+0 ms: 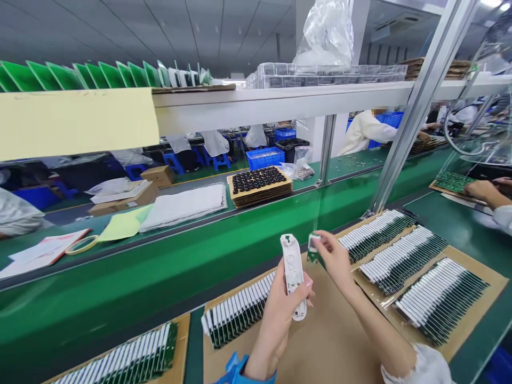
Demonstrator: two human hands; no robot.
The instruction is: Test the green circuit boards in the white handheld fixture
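My left hand is wrapped round a long white plastic shell, held upright with its hollow inner side facing me. Just right of the shell's top, my right hand pinches a small green circuit board with a white part on it. The board and the shell are apart. Behind my left hand, a row of green boards with white parts stands on brown cardboard.
More rows of boards stand at right and lower left. Beyond a green ledge sit stacked trays of black round parts. A metal post rises at right. Another person's hand touches a green panel at far right.
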